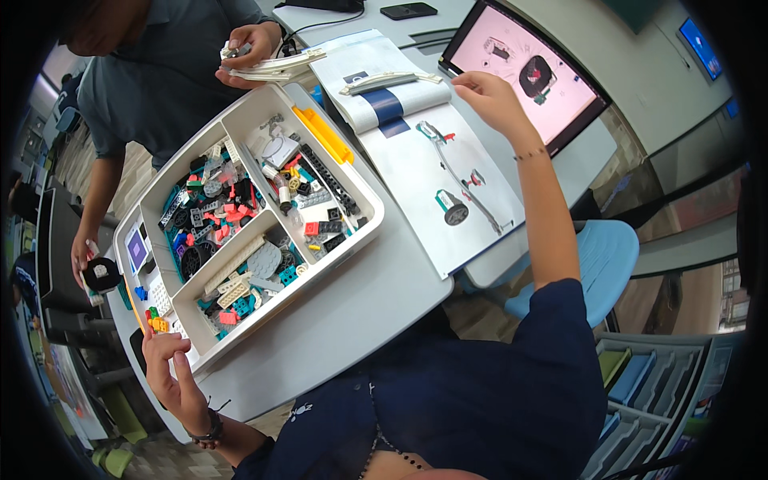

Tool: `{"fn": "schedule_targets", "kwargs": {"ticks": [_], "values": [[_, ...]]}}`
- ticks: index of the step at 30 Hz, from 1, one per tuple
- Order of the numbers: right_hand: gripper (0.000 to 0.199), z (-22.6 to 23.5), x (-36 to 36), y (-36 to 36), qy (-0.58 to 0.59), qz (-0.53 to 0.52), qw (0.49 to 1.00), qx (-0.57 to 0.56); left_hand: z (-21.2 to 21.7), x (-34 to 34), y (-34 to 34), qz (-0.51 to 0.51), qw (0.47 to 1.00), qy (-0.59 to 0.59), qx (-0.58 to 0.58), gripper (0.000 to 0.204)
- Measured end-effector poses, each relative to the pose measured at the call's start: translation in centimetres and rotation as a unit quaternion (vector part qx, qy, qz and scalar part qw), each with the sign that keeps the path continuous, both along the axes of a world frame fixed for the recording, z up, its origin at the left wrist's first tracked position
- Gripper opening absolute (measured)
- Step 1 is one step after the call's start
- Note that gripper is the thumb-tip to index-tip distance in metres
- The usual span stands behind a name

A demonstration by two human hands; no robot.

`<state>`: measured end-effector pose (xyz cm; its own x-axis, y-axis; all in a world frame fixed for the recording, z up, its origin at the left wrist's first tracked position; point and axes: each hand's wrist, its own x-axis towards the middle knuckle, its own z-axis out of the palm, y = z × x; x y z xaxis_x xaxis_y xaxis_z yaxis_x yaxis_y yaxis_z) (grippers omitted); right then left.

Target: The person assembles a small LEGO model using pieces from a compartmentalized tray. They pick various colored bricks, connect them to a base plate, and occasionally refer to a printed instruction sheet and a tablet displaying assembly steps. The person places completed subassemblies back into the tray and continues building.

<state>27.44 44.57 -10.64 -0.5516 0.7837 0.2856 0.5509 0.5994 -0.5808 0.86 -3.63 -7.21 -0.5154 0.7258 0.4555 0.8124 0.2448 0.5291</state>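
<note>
At the near left corner of a white sorting tray (pixel 364 232), my left hand (pixel 178 380) is raised with its fingers apart and holds nothing; the index fingertip is by the rim. My right hand (pixel 494 102) reaches over the far right edge of an open picture booklet (pixel 424 200), beside a screen (pixel 560 120). Its fingers are bent together, and whether anything is between them is hidden. Close to those fingertips, a pale curved beam piece (pixel 390 80) lies across the booklet. Building pieces (pixel 220 212) in several colours fill the tray's compartments.
Across the table, another person's hand (pixel 254 44) holds pale beams with a grey piece. Their other hand (pixel 82 252) holds a part with a black wheel (pixel 102 274). A phone (pixel 408 10) lies at the back. A blue chair (pixel 596 264) stands right of the table (pixel 320 344).
</note>
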Motion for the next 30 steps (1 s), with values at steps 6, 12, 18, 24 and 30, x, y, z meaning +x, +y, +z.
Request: {"fn": "schedule_targets", "kwargs": {"ticks": [6, 12, 18, 24, 30], "values": [[0.037, -3.5, -6.1, 6.7, -0.112, 0.075, 0.987, 0.082, 0.0, 0.9, 0.1, 0.053, 0.998, -0.018, -0.005, 0.01], [0.048, -4.7, -10.3, 7.9, -0.099, 0.16, 0.982, 0.004, 0.0, 1.0, -1.4, 0.107, 0.994, -0.002, -0.005, 0.009], [0.031, -5.6, -9.8, 10.2, -0.085, 0.213, 0.973, -0.017, 0.9, 0.0, -2.3, 0.127, 0.992, -0.002, -0.02, 0.009], [0.03, -6.6, -10.4, 12.3, -0.145, 0.198, 0.969, 0.036, 0.3, -0.8, -5.2, 0.159, 0.987, -0.003, -0.002, 0.01], [0.036, -4.9, -10.0, 10.7, -0.116, 0.201, 0.971, 0.054, -1.3, -7.0, -9.7, 0.319, 0.944, -0.035, 0.076, 0.012]]}}
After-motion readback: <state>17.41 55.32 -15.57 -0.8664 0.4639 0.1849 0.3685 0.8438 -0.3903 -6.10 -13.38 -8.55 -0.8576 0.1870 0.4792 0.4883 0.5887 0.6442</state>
